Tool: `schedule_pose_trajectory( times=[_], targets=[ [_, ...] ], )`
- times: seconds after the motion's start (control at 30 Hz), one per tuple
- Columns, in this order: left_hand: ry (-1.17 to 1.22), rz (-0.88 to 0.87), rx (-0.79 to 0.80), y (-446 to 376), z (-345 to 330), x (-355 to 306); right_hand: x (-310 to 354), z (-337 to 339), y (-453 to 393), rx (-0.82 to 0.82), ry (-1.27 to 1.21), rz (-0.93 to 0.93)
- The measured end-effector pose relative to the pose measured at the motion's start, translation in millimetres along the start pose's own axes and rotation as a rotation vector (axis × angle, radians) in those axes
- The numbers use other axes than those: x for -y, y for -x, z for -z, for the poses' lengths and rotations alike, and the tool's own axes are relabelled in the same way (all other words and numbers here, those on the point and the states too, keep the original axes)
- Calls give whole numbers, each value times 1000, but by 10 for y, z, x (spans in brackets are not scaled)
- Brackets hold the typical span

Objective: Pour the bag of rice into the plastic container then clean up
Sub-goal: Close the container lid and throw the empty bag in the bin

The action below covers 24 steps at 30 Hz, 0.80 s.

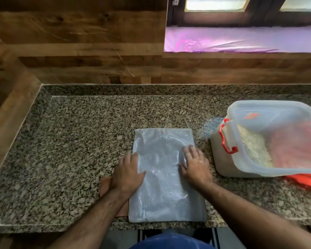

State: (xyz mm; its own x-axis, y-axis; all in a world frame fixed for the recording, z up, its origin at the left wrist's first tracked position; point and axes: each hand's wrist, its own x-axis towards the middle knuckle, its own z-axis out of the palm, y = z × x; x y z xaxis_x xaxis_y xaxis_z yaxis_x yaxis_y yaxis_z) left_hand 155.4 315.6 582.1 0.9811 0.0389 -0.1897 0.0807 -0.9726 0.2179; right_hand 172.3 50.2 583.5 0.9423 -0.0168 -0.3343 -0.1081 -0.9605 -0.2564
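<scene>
Clean-up stage, seen from the head camera. The emptied rice bag (164, 175) — a flat, silvery mesh pouch — lies on the granite counter (70, 150) with its long axis running away from the person. The left hand (127, 174) rests palm-down across the bag's left edge, fingers straight and close together, thumb laid on the mesh. The right hand (196, 165) presses the right half, fingers straight and slightly fanned; neither hand pinches or curls round anything. The bag extends beyond the fingertips to its far zip edge and back under the wrists to the counter's near lip. Just right of the right hand's little finger stands the plastic container (269, 141), lid on, red latch (226, 139) facing the bag, rice (253, 146) visible through the translucent lid. The orange item (307, 180) beside its near base cannot be identified.

Judged step: pouring appears complete — the bag is being flattened before folding or storing. The next move probably calls for sliding both palms outward to expel trapped air, then lifting one end by its corners to fold it over. A brown flat piece (105, 186) lies partly beneath the left wrist and the bag, and may shift with them.
</scene>
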Motion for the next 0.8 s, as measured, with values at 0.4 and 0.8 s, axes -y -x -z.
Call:
schedule_pose_trajectory(
  times=[0.4, 0.8],
  targets=[
    [-147, -168, 53, -146, 275, -523, 126, 319, 109, 235, 229, 137],
    [433, -446, -599, 426, 1381, -2516, -930, 2975, 780, -485, 175, 364]
  ],
)
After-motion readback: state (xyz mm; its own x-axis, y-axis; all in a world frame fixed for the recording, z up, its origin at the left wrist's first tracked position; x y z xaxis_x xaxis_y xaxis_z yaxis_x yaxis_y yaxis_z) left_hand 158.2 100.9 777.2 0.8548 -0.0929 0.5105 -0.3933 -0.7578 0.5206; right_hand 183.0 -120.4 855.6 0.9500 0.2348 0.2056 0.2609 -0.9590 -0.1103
